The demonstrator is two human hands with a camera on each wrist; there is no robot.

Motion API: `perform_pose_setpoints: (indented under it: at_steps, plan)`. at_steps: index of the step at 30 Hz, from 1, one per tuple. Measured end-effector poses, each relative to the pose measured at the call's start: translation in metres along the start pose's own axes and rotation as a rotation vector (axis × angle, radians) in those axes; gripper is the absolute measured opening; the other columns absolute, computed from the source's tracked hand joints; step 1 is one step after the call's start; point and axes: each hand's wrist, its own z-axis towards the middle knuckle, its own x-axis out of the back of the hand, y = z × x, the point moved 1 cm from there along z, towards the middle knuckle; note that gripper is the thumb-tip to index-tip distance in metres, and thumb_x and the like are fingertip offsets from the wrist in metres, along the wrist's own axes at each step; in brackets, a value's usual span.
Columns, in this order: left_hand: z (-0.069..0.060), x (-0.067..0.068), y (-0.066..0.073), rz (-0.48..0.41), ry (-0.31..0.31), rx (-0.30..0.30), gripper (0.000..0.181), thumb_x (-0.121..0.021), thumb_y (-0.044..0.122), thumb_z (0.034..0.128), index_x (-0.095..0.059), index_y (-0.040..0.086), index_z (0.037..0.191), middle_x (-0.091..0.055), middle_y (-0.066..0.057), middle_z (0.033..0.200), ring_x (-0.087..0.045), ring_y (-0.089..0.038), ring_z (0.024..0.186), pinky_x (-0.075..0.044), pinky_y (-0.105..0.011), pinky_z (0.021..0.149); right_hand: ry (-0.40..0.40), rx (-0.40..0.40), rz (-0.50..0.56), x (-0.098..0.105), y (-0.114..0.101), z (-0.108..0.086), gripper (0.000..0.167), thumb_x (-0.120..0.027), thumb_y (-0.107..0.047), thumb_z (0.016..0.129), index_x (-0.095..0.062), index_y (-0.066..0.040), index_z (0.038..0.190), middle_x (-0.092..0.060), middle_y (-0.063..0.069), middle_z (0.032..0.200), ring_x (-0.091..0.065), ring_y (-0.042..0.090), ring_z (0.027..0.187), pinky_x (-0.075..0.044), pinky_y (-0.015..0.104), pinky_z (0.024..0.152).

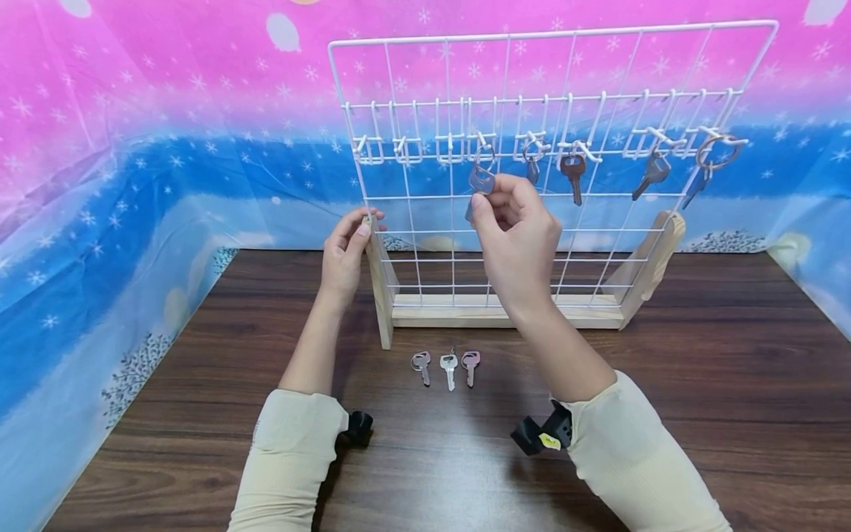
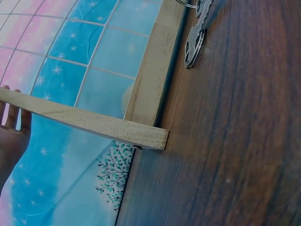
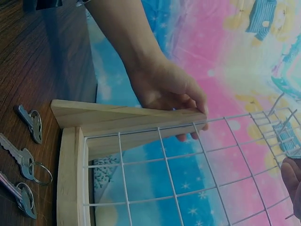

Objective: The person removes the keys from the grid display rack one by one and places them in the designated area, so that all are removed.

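Now, at nine o'clock on the wire rack [image 1: 453, 231], your left hand [image 1: 344, 255] grips the wooden side post [image 1: 380, 284], thumb in front. Down at six, three loose keys [image 1: 450, 364] lie on the table [image 1: 199, 414], blades roughly toward six. Here's the held key [image 1: 482, 182], just under a hook [image 1: 483, 140]: long axis near upright, ring end up, blade toward seven. Your right hand [image 1: 521, 240] pinches it, fingers curled. Toward three, four more keys [image 1: 573, 174] hang.
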Motion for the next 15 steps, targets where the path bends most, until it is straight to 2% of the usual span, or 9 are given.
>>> perform_pose_setpoints:
  at_steps: [15]
  plan:
    - [0.0009,0.0005,-0.003,-0.004,-0.003,-0.01,0.036,-0.043,0.011,0.0927,-0.047,-0.014,0.118,-0.062,0.004,0.107,-0.059,-0.017,0.095,-0.045,-0.029,0.082,-0.01,0.075,-0.028,0.0077,-0.0064,-0.0018,0.013,-0.06,-0.001,0.086,-0.059,0.007,0.096,-0.066,0.012,0.078,-0.059,0.003,0.063,-0.046,0.021,0.058]
